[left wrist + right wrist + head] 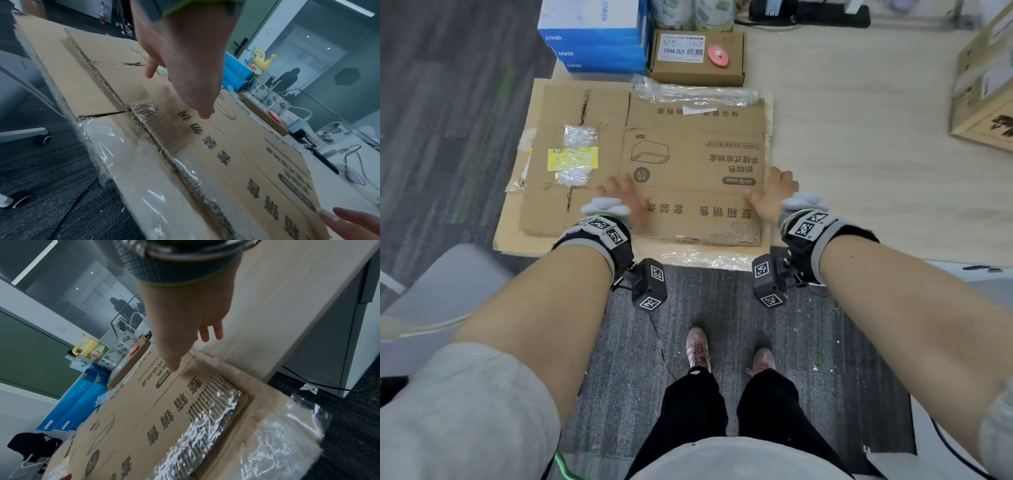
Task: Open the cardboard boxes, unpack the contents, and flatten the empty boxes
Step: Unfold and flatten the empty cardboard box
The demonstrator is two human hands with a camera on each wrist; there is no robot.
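Note:
A flattened cardboard box (688, 161) with printed Chinese characters lies on top of other flattened cardboard (558, 113) at the table's front left corner. My left hand (625, 197) rests flat on its near left part, fingers straight; in the left wrist view the left hand (185, 69) hovers just over the flattened cardboard box (236, 154). My right hand (770, 195) lies open at the box's near right edge, and the right wrist view shows the right hand (185, 331) with its thumb touching the flattened cardboard box (144, 418). Torn clear tape (695, 255) clings to the front edge.
A small closed brown box (697, 58) with a white label and a pink round disc (718, 56) stands behind the cardboard. Blue boxes (592, 37) stand at the back left, a plastic wrapper (695, 90) lies between. Another carton (983, 85) sits at the right. A grey chair (441, 284) stands left.

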